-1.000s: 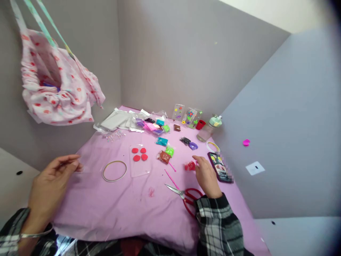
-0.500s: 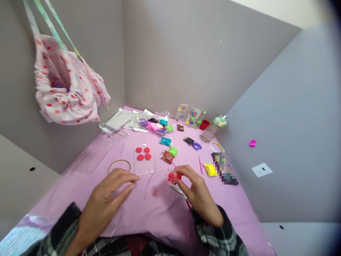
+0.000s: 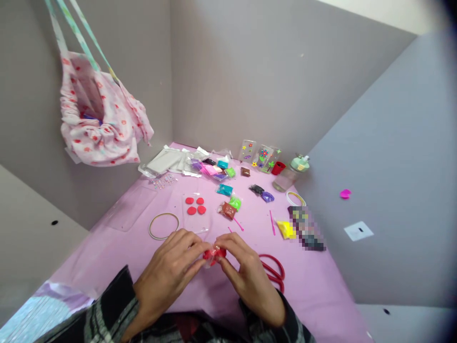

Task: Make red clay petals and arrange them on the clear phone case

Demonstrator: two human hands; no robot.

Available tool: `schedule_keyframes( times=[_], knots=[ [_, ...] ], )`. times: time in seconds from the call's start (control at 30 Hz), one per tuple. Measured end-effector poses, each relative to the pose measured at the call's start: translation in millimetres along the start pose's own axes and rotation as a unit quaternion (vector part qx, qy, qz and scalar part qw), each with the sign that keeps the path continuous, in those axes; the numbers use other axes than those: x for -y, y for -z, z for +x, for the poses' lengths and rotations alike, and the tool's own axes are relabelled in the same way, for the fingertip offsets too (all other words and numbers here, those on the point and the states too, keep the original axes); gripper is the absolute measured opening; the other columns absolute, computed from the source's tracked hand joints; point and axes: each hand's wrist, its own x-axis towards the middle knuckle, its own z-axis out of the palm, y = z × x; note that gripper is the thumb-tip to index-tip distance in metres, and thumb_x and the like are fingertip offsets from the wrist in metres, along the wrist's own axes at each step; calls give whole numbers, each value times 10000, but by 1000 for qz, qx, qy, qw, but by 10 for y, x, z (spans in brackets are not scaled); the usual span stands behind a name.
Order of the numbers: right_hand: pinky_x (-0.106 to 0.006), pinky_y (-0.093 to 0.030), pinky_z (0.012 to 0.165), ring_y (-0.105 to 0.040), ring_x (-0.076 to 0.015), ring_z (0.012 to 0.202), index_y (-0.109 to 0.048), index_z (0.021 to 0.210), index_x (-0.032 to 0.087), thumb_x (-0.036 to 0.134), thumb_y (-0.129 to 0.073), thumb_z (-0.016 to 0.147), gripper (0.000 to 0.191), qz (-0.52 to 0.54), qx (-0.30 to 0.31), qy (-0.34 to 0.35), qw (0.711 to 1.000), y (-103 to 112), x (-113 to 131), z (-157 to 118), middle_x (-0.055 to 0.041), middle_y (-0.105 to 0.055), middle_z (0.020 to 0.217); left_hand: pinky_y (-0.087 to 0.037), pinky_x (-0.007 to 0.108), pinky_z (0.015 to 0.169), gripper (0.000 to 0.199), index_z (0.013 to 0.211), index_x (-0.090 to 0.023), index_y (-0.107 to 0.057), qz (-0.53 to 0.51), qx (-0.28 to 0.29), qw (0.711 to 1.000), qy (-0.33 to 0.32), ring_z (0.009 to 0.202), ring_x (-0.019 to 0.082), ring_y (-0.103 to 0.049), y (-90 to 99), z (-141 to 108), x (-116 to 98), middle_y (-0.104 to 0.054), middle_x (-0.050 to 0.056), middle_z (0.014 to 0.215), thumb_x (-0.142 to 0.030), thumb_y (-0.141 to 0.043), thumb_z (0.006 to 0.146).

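Near the front of the pink-covered table (image 3: 200,300), my left hand (image 3: 174,264) and my right hand (image 3: 246,271) pinch a small red clay packet (image 3: 214,255) in clear wrap between them. Just beyond it lies a clear phone case (image 3: 196,221) bearing several flat red clay pieces (image 3: 192,210). A thin bangle (image 3: 163,226) rests left of the case. Red-handled scissors (image 3: 276,271) lie beside my right hand, which partly hides them. Brown (image 3: 227,210) and green (image 3: 235,203) clay packets sit beyond my hands.
Farther back are a teal packet (image 3: 224,189), decorated cases (image 3: 264,157), a red cup (image 3: 278,167) and a glass jar (image 3: 285,180). At right lie a yellow packet (image 3: 285,229), a pink tool (image 3: 273,223) and a pixelated object (image 3: 307,228). A cloth bag (image 3: 103,114) hangs upper left.
My left hand has moved right and taken hold of the red packet. My right hand has moved left and down with it, uncovering the scissors' handles. The view has shifted slightly.
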Motion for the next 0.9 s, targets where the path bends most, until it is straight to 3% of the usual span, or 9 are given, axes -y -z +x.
schedule_keyframes(
  times=[0.27, 0.4, 0.53, 0.63, 0.8, 0.9],
  knots=[
    [-279, -473, 912, -614, -166, 992, -650, 985, 226, 39, -567, 934, 211, 38, 7, -16, 999, -63, 15, 28, -30, -641, 1022, -419, 395, 837, 94, 959, -186, -623, 48, 20, 999, -14, 863, 228, -525, -18, 12, -29, -620, 41, 892, -119, -558, 952],
    [-274, -474, 869, -625, -158, 929, -674, 921, 222, 72, -610, 933, 163, 75, 5, -50, 996, -70, 39, 33, -8, -663, 946, -404, 431, 912, 113, 892, -181, -618, 67, -15, 997, -21, 831, 215, -529, -33, -5, -31, -615, 31, 825, -92, -555, 922],
    [-279, -483, 833, -629, -161, 892, -690, 907, 204, 166, -632, 950, 82, 112, -9, -93, 989, -59, 58, 36, -16, -662, 931, -371, 432, 1018, 163, 1033, -183, -634, 67, -63, 995, -45, 837, 180, -555, -26, -74, 15, -653, 15, 871, -67, -563, 944],
    [-283, -485, 831, -625, -165, 885, -698, 895, 191, 183, -620, 958, 101, 131, 0, -104, 986, -35, 56, 50, -23, -661, 917, -349, 424, 1071, 243, 1140, -212, -643, 52, -68, 994, -64, 874, 166, -577, -13, -115, 46, -680, 5, 919, -64, -541, 975],
    [-279, -502, 849, -641, -168, 906, -709, 931, 187, 202, -629, 950, 83, 180, 22, -112, 977, -32, 27, 78, -27, -668, 929, -325, 457, 1093, 165, 1089, -247, -663, 40, -70, 996, -33, 852, 170, -578, -18, -100, 28, -677, -15, 880, -156, -570, 988],
    [-266, -501, 835, -641, -158, 886, -714, 931, 189, 233, -638, 949, 89, 192, 31, -131, 972, -47, -5, 84, -21, -666, 917, -296, 489, 1107, 156, 1052, -246, -657, 56, -36, 998, -14, 857, 181, -575, -13, -72, 22, -660, -18, 871, -156, -550, 984]
  ],
)
